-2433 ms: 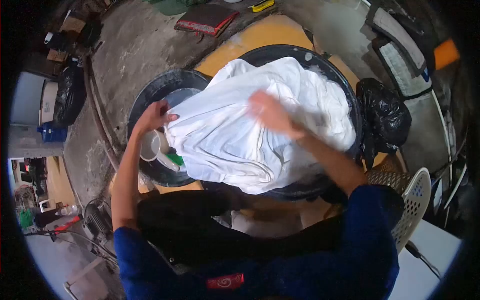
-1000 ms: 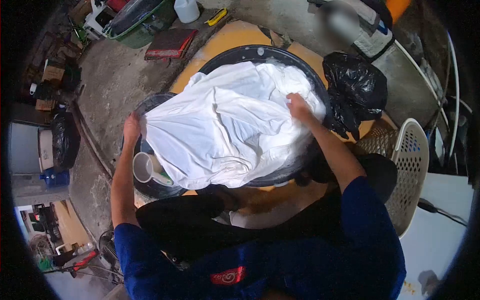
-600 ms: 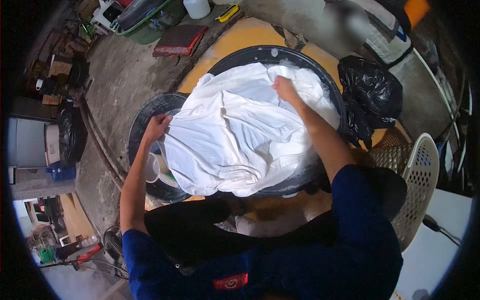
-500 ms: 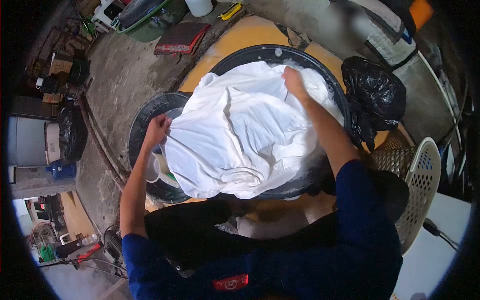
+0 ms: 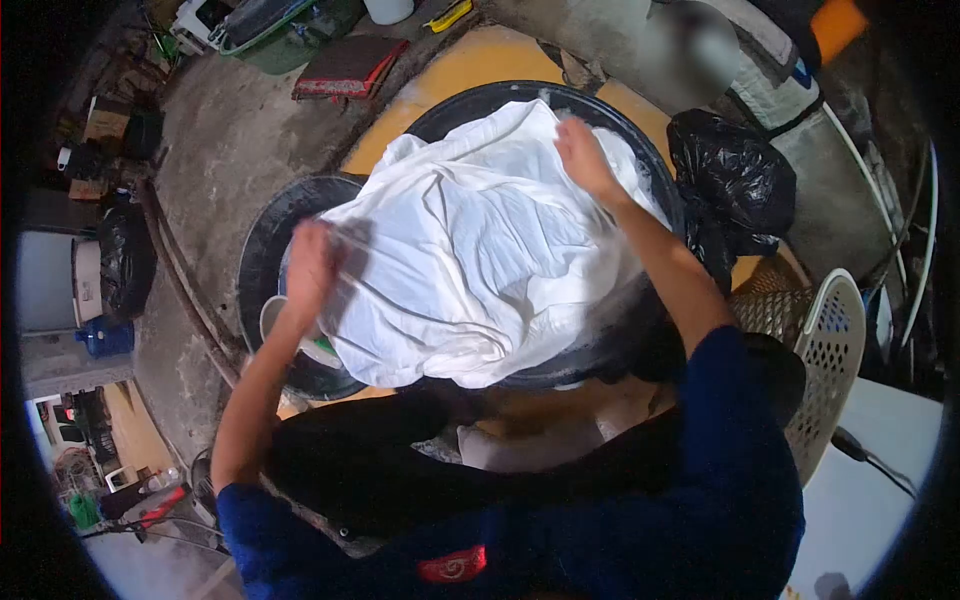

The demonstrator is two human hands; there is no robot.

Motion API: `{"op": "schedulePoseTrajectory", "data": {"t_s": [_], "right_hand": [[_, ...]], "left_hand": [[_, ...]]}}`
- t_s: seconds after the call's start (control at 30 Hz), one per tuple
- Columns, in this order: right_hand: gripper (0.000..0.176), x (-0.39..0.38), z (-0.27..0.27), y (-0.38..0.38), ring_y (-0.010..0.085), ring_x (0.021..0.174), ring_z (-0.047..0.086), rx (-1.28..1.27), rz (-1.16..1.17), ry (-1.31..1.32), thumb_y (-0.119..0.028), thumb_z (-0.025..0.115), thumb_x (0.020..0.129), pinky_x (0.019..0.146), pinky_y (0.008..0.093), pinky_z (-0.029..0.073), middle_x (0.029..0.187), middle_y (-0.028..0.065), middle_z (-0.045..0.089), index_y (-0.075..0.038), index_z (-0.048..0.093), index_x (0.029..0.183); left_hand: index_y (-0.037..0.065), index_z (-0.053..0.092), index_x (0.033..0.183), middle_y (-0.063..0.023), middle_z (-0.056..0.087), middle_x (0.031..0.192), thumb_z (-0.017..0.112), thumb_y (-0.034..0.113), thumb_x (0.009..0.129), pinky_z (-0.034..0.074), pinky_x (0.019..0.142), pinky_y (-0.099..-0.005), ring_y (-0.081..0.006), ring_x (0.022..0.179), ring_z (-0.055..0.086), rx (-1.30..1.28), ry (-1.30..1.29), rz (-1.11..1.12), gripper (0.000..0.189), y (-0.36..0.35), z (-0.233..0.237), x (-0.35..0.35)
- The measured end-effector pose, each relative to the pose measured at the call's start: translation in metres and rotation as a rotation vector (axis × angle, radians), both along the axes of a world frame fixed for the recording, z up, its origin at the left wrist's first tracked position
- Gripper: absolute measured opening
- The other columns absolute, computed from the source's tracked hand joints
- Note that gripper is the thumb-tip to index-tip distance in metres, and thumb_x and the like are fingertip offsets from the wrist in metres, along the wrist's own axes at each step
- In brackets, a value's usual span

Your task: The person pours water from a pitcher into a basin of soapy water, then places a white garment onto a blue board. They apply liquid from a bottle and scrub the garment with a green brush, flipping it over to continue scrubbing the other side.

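A wet-looking white cloth [image 5: 470, 250] lies spread and wrinkled over a large black tub [image 5: 660, 150], its near edge bunched in folds. At the cloth's left edge, my left hand [image 5: 313, 265] is closed on the fabric, somewhat blurred by motion. My right hand [image 5: 585, 155] grips the cloth near its far right edge, where the fabric rises to a peak beside the fingers. Suds show along the tub's right inner side. Below my left hand, a smaller black basin [image 5: 262, 235] holds a white dipper [image 5: 272, 318], partly hidden by my forearm.
A black plastic bag [image 5: 730, 175] sits right of the tub, with a cream perforated basket [image 5: 835, 320] nearer me. Behind the tub are a dark red-edged mat [image 5: 350, 70] and a green basin [image 5: 285, 45]. A long pipe [image 5: 185, 270] runs along the floor at left.
My left hand has moved up a little and slightly left with the cloth's edge. The cloth's far edge has risen to a peak by my right hand. The whole view has shifted slightly.
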State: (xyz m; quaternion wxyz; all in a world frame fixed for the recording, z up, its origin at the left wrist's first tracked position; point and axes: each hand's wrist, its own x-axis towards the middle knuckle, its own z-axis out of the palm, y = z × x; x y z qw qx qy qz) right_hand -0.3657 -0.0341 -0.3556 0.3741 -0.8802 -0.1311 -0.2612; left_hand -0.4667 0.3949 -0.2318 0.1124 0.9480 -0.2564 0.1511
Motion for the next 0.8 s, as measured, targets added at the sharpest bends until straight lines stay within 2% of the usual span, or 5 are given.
{"op": "schedulePoseTrajectory", "data": {"t_s": [0.13,0.23,0.37,0.6,0.8], "right_hand": [[0.017,-0.096,-0.009,-0.015,0.0374,0.081,0.052,-0.245,0.042,0.349,-0.018,0.052,0.083,0.070,0.0427,0.041,0.086,0.0196,0.054,-0.002,0.050,0.087],[0.012,-0.122,-0.028,-0.031,0.0362,0.080,0.051,-0.350,0.057,0.059,-0.015,0.048,0.083,0.071,0.0448,0.041,0.082,0.0189,0.051,-0.003,0.047,0.084],[0.015,-0.113,-0.042,-0.050,0.0335,0.096,0.048,-0.484,0.055,0.419,-0.013,0.048,0.084,0.080,0.0411,0.040,0.099,0.0196,0.053,-0.002,0.050,0.094],[0.024,-0.085,-0.067,-0.070,0.0385,0.082,0.051,-0.238,-0.079,0.383,-0.024,0.042,0.087,0.073,0.0459,0.038,0.089,0.0226,0.054,-0.002,0.050,0.089],[0.021,-0.116,-0.045,-0.053,0.0350,0.080,0.052,-0.516,-0.070,0.090,-0.023,0.054,0.080,0.071,0.0440,0.040,0.083,0.0184,0.055,-0.002,0.050,0.085]], "left_hand": [[0.002,0.048,0.102,-0.0127,0.048,0.093,0.055,0.010,0.071,0.042,0.079,-0.0376,-0.0292,0.088,0.050,0.280,0.352,-0.530,0.033,-0.037,0.001,-0.094],[0.001,0.047,0.107,-0.0112,0.049,0.099,0.051,0.010,0.072,0.044,0.080,-0.0361,-0.0283,0.092,0.050,0.476,0.367,-0.470,0.036,-0.036,-0.001,-0.115],[0.002,0.045,0.111,-0.0138,0.048,0.111,0.049,0.009,0.074,0.045,0.083,-0.0353,-0.0289,0.103,0.049,0.443,0.393,-0.525,0.038,-0.016,-0.001,-0.129],[0.003,0.045,0.112,-0.0142,0.048,0.113,0.052,0.006,0.071,0.047,0.079,-0.0366,-0.0302,0.102,0.049,0.631,0.518,-0.291,0.042,0.063,0.014,-0.151],[0.005,0.044,0.117,-0.0150,0.046,0.111,0.055,0.003,0.068,0.043,0.083,-0.0384,-0.0317,0.100,0.049,0.111,0.543,-0.172,0.050,-0.015,0.025,-0.154]]}}
